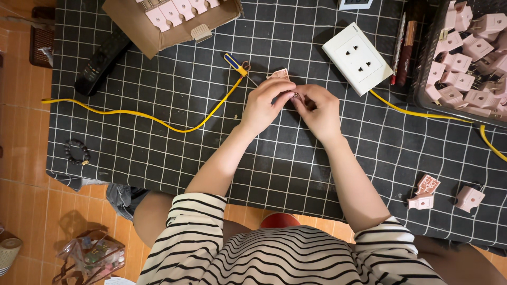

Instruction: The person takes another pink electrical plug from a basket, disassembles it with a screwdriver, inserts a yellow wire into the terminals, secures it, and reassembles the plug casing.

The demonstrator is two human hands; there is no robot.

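I see my left hand (265,104) and right hand (318,110) meet over the counter (158,153), both pinching one small part (296,96) between the fingertips. Just behind lie a pink plug piece (279,74) and a screwdriver (236,64), farther a white socket (357,57).

1. Small part between the fingertips (289,98) of both hands: mostly covered, kind unclear.
2. Cardboard box (132,24): cut by top edge.
3. Black basket (422,79) of pink plugs: cut by right edge.
4. Yellow cable (494,142): leaves frame.
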